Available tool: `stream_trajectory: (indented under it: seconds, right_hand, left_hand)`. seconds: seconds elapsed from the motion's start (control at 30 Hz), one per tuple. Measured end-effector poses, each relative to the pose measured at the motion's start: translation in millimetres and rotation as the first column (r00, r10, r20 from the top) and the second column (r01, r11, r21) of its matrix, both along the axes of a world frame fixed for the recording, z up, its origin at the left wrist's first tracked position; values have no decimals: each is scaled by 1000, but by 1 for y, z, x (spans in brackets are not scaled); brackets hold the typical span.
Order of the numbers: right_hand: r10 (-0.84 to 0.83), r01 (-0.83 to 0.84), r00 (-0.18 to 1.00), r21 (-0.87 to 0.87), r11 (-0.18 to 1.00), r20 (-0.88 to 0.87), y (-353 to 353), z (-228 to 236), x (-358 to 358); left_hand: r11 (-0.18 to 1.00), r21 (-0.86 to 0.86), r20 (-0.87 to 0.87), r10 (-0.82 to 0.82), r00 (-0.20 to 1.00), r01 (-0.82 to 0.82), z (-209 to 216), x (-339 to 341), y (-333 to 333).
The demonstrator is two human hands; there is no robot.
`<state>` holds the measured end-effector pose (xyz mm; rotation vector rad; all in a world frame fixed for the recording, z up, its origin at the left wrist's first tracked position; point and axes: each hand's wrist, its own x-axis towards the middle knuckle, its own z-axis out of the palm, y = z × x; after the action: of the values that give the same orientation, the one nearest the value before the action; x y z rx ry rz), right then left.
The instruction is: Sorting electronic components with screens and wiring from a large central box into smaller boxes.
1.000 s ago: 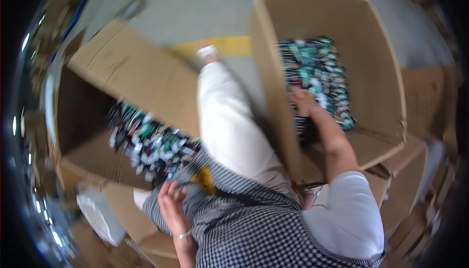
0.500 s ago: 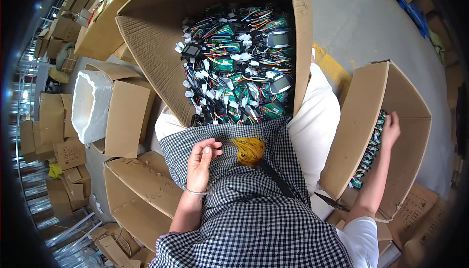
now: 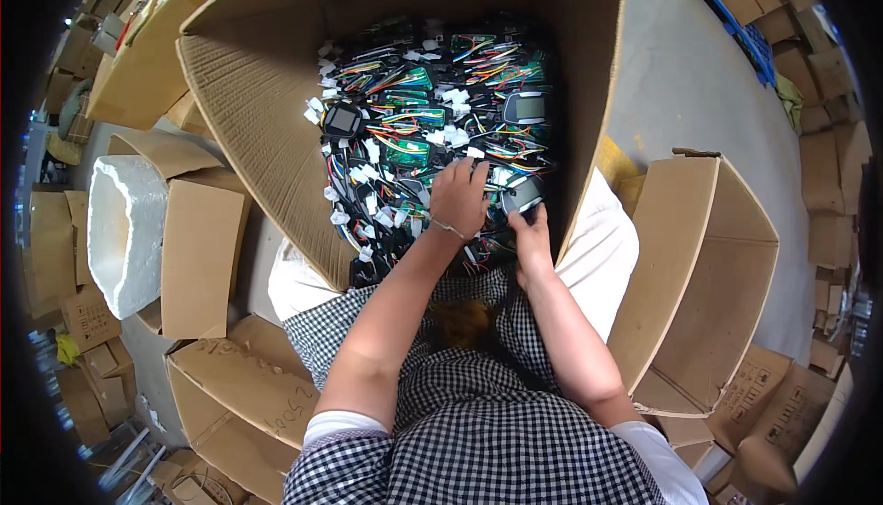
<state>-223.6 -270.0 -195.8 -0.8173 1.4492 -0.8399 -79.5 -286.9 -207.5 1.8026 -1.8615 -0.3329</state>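
Observation:
A large cardboard box point(image 3: 589, 119) stands open before me, holding a dense pile of green circuit boards point(image 3: 405, 151) with coloured wires and white plugs. Several display units lie among them, one black point(image 3: 343, 120) at the left and one grey point(image 3: 526, 108) at the right. My left hand point(image 3: 460, 200) rests over the middle of the pile, fingers bent downward and slightly apart; its fingertips are partly hidden. At the pile's near right, my right hand point(image 3: 533, 240) pinches the near edge of another grey display unit point(image 3: 522, 194).
Right of my leg stands an open cardboard box point(image 3: 667, 257). More boxes are to the left, one with a white foam liner point(image 3: 129, 229) and another point(image 3: 239, 376) near my left elbow. A blue pallet point(image 3: 736, 27) is at the far right.
My right hand has come from the right-hand box to the large box. My left hand has moved forward from my lap onto the pile. Boards in the right box are out of sight now.

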Motion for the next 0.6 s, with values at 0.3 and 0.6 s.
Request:
stream_trajectory:
  seconds: [0.3,0.6]
  right_hand:
    - [-539,492,833,280,824,124,-39,-36,8]
    - [221,-176,945,-195,965,241,18,54,6]
  left_hand:
    - [955,289,-586,238,775,-75,9,5,9]
    - [962,260,-898,208,388,87,106,28,91]
